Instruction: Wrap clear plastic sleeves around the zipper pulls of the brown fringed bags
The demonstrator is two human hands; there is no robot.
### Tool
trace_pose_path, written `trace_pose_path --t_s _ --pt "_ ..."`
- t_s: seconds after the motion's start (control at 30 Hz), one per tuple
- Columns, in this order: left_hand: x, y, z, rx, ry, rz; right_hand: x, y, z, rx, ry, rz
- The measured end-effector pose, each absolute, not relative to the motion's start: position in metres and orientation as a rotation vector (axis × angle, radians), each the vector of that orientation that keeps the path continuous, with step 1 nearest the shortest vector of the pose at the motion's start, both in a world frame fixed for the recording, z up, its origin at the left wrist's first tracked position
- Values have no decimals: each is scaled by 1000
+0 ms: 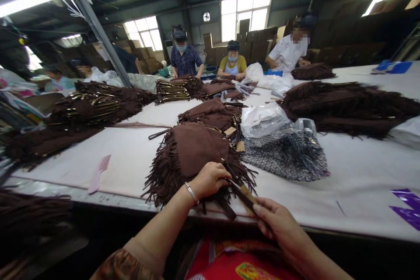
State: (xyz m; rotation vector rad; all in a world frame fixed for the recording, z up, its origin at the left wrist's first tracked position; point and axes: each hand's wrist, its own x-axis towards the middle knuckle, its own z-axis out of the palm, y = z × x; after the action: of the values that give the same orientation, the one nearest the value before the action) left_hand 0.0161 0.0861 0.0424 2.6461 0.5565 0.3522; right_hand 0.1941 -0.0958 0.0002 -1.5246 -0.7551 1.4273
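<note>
In the head view a brown fringed bag (195,151) lies flat at the table's front edge, its fringe spread around it. My left hand (210,180), with a silver bangle at the wrist, is closed at the bag's lower right corner. Its fingertips pinch the metal-fitted end of a dark brown strap (241,192). My right hand (274,218) grips the strap's other end between thumb and fingers, together with a tan card tag (250,195). Another brown bag (210,113) with tan tags lies just behind. The fingers' undersides are hidden.
A pink comb (99,175) lies to the left. Right of the bag are a black-and-white knitted cloth (285,153) and a clear plastic bag (264,120). Stacks of brown fringed bags (348,105) stand farther back. Several co-workers (186,57) work across the table.
</note>
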Motion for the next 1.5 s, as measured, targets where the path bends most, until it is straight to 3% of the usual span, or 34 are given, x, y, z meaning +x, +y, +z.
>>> trace_pose_path --t_s 0.23,0.5,0.77,0.93,1.13,1.23,1.33,1.4,1.5 --pt "32 103 58 2608 507 110 197 -100 4 -1731 -977 1059" --pt "52 114 67 2591 585 -16 194 -106 4 -1786 -966 1090" --pt "69 104 58 2602 829 219 189 -120 -10 -1814 -1380 759" --pt "67 98 48 2450 893 453 182 -118 0 -1664 -1510 1007" --pt "62 97 57 2523 594 289 177 -115 11 -1572 -1580 1101" --pt "54 89 69 2445 615 531 179 -114 15 -1511 -1571 1100" --pt "37 68 69 2008 1065 779 180 -113 17 -1459 -1360 1232" --pt "26 46 61 1539 1246 637 180 -111 18 -1351 -1070 1447" --pt "21 14 43 887 1104 346 176 -108 17 -1072 -665 1686"
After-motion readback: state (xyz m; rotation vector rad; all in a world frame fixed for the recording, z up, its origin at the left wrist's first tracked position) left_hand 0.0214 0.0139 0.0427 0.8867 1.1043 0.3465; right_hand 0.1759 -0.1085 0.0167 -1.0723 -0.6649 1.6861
